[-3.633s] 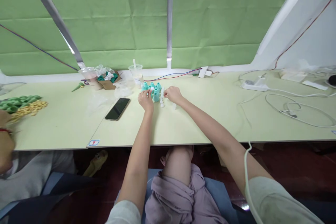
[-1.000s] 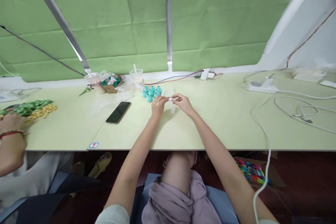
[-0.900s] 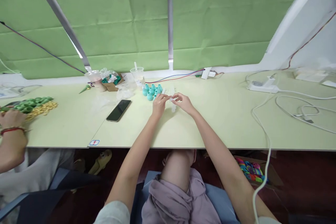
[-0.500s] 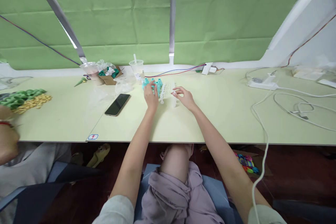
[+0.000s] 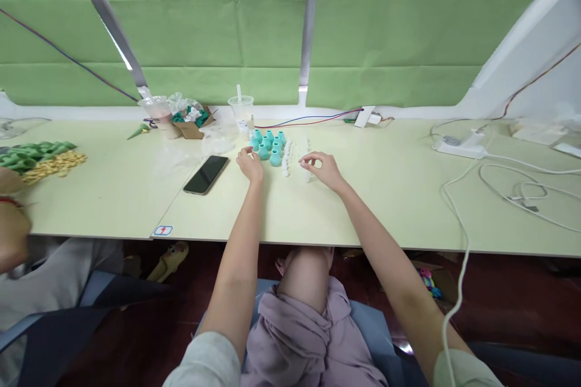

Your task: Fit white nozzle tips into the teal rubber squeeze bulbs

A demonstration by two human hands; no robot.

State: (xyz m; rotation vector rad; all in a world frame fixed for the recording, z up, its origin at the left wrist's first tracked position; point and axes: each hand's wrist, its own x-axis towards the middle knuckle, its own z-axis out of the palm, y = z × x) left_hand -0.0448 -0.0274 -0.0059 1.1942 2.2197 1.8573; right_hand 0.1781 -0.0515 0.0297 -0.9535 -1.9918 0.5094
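Observation:
Several small teal vase-shaped pieces point(image 5: 275, 158) stand grouped on the table. My left hand point(image 5: 249, 165) is just left of them, its fingers loosely bent and apart, with nothing visible in them. To the right of the teal group runs a row of small white pieces point(image 5: 285, 164). A second white row point(image 5: 307, 176) lies further right, partly hidden under my right hand point(image 5: 323, 170). The thumb and index finger of that hand pinch a tiny white piece point(image 5: 301, 162), too small to make out well.
A black phone point(image 5: 206, 175) lies left of my left hand. Behind are a clear cup with a straw point(image 5: 241, 113), a small cardboard box point(image 5: 193, 127) and another cup point(image 5: 162, 118). A power strip and white cables point(image 5: 460, 148) occupy the right. A person's arm point(image 5: 13, 224) is beside green and yellow pieces.
My left hand has moved off the teal pieces to their left side, uncovering them. The right hand stays over the white rows in a pinch. The view has shifted slightly.

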